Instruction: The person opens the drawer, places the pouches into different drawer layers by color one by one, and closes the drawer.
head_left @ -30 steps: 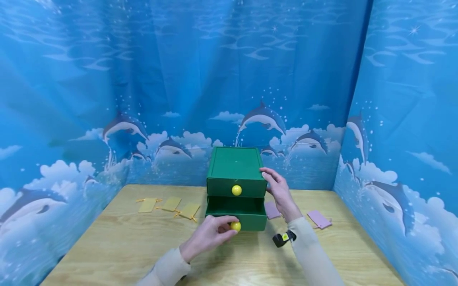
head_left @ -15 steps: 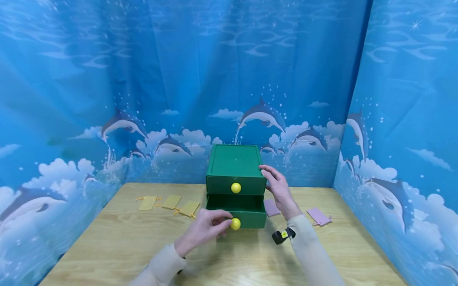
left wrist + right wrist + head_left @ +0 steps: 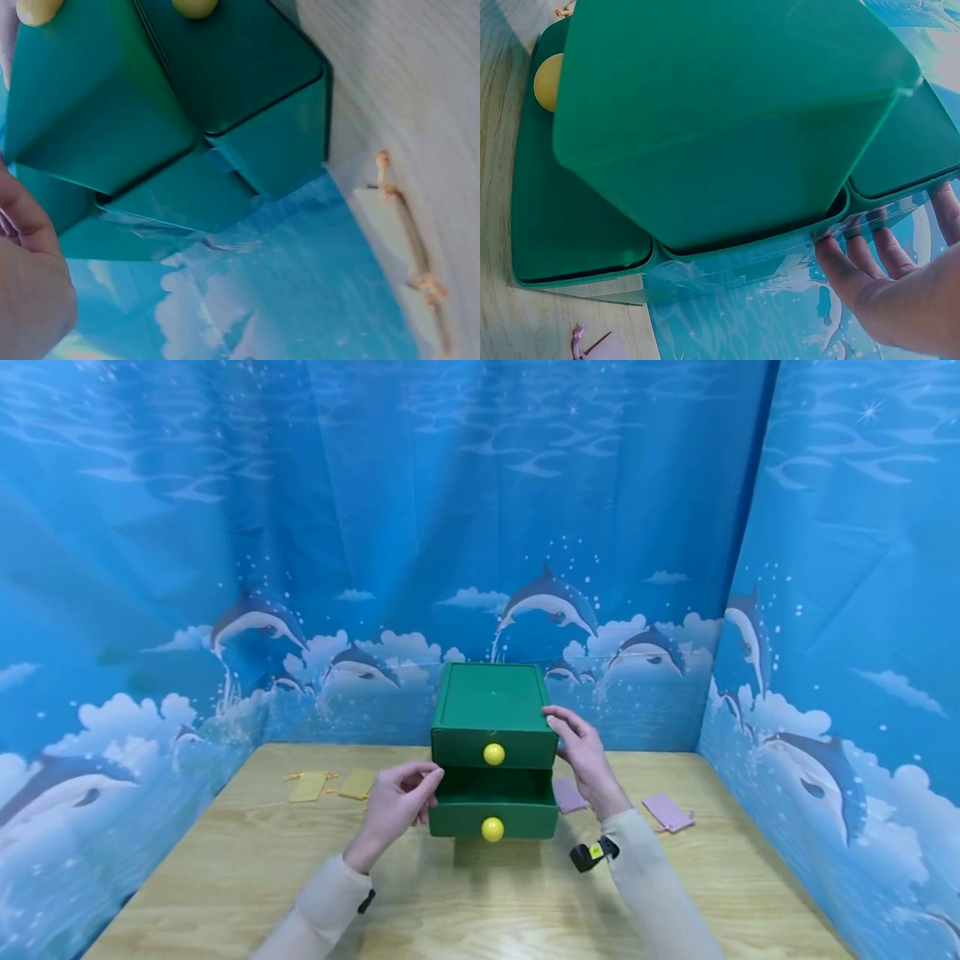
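Note:
A green drawer cabinet with round yellow knobs stands on the table. Its middle drawer juts far out, while the drawers above and below sit closed in the right wrist view. Loosely bent, the fingers of my left hand hold nothing and hover by the cabinet's left side, at the pulled-out drawer's rear corner. The knob on that drawer is free of any hand. My right hand rests its extended fingertips against the cabinet's right side, close to the top edge in the head view.
Yellow drawstring pouches lie on the table to the left, partly behind my left hand. On the right are two lilac pouches, one beside the cabinet and one farther out. Blue dolphin-print curtains enclose the table.
My left hand has let go of the pulled-out drawer's yellow knob and moved left and up to the cabinet's left side. The right hand and the drawer have stayed in place.

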Motion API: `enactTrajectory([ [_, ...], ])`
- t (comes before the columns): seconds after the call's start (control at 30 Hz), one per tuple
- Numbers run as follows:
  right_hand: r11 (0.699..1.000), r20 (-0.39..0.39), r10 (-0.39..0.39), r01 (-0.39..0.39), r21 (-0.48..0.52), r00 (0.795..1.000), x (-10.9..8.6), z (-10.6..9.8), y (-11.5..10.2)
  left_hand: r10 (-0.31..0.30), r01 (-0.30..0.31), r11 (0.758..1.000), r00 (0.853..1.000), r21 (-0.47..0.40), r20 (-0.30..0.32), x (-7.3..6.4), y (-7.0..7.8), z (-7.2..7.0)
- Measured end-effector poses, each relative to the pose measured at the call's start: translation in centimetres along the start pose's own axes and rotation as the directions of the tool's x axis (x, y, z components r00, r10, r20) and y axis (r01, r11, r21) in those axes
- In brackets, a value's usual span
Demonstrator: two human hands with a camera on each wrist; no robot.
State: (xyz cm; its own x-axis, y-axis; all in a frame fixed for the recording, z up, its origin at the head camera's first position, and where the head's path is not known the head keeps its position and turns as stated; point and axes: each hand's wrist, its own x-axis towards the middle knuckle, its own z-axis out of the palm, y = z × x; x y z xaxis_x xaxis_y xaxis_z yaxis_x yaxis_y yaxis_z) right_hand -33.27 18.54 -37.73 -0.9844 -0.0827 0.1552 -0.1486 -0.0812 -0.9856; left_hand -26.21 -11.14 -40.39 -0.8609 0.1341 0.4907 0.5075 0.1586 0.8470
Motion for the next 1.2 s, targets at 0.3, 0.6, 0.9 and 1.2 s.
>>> enactTrajectory([
  [0.3,1.000,0.012,-0.005,0.006,-0.006,1.000,-0.1,-0.1,0.0,-0.093,0.088,0.994,0.991,-0.059,-0.099,1.2,-2.9,-1.9],
  [0.6,1.000,0.004,0.010,-0.010,-0.014,1.000,-0.2,-0.2,0.0,-0.275,0.269,0.960,0.959,-0.080,-0.065,2.5,-5.8,-4.2],
  [0.9,1.000,0.007,0.010,-0.010,-0.010,1.000,0.1,-0.1,0.0,-0.357,0.361,0.931,0.931,0.048,-0.083,3.5,-8.0,-5.8],
  [1.2,1.000,-0.008,0.011,-0.011,-0.006,1.000,0.0,-0.1,0.1,-0.458,0.447,0.872,0.889,0.202,0.011,3.8,-10.2,-6.7],
])
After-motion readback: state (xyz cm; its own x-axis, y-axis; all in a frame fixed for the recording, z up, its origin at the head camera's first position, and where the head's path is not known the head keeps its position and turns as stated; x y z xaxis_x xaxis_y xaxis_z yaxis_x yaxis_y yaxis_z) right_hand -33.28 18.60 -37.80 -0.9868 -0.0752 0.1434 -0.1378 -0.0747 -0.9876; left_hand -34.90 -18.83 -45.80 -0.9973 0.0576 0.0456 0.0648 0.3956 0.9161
